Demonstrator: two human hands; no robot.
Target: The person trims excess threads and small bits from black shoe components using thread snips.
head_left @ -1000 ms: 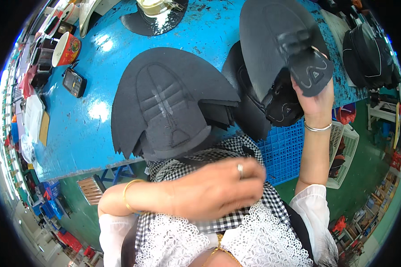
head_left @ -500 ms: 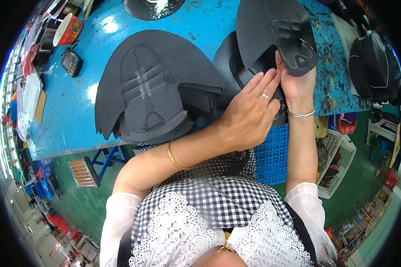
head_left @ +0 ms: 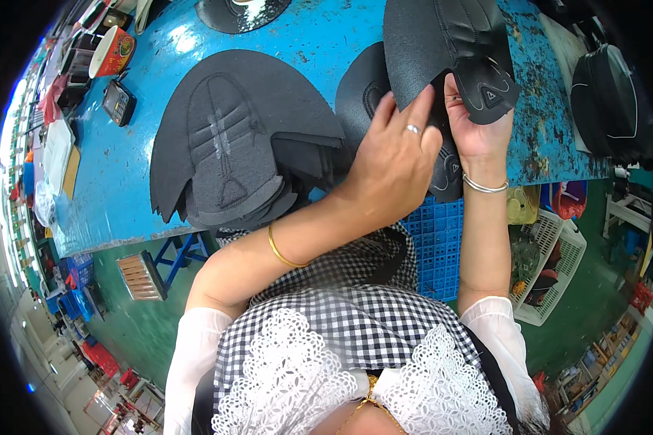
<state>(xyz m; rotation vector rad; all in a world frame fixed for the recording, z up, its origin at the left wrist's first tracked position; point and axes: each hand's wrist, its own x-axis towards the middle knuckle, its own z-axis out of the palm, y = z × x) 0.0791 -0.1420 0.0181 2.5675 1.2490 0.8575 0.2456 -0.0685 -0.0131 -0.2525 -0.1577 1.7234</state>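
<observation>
Right of the black stack (head_left: 178, 119), the black panel (head_left: 458, 43) is grasped near its lower tab by the right grip (head_left: 482, 138), while the left grip (head_left: 395, 159), its hold uncertain, would best steady the edge lightly, avoiding creases.

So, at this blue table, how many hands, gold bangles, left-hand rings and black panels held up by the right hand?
Hands: 2 (left hand, right hand)
Gold bangle: 1
Silver-coloured ring: 1
Raised black panel: 1
Total: 5
</observation>
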